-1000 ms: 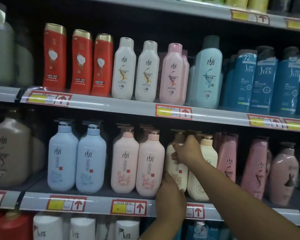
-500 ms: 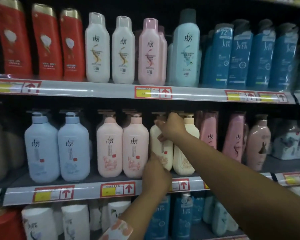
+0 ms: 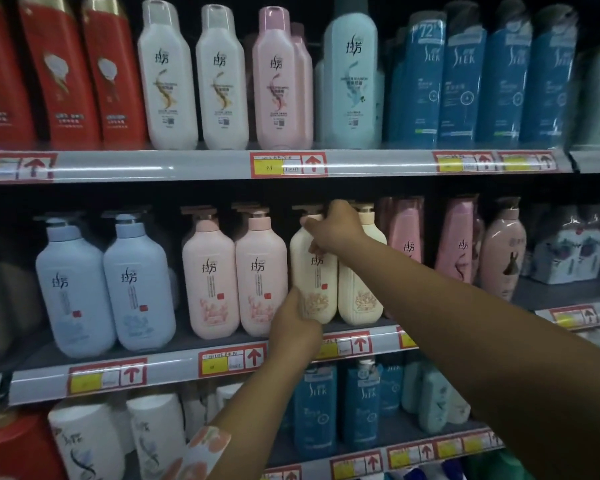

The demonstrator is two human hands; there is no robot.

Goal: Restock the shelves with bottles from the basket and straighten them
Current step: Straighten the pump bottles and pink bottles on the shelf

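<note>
Top shelf: red bottles (image 3: 63, 74) with gold caps and a white flower motif, white bottles (image 3: 167, 81) carrying a gold swirl, a pink bottle (image 3: 278, 84) with a reddish swirl, a pale aqua bottle (image 3: 355, 74) with a darker cap, and blue packs (image 3: 465, 81) with white lettering.

Middle shelf: two light blue pump bottles (image 3: 108, 285), two pale pink pump bottles (image 3: 236, 282) with coral flower prints and a small red square, two cream pump bottles (image 3: 359, 292) with golden flower prints — then pink bottles (image 3: 454, 240) with dark swirls.

The shelf edges (image 3: 187, 164) are grey, with red-bordered price tags (image 3: 288, 164) bearing yellow patches and red arrows.

The sleeve (image 3: 201, 452) is pale with peach flowers.
</note>
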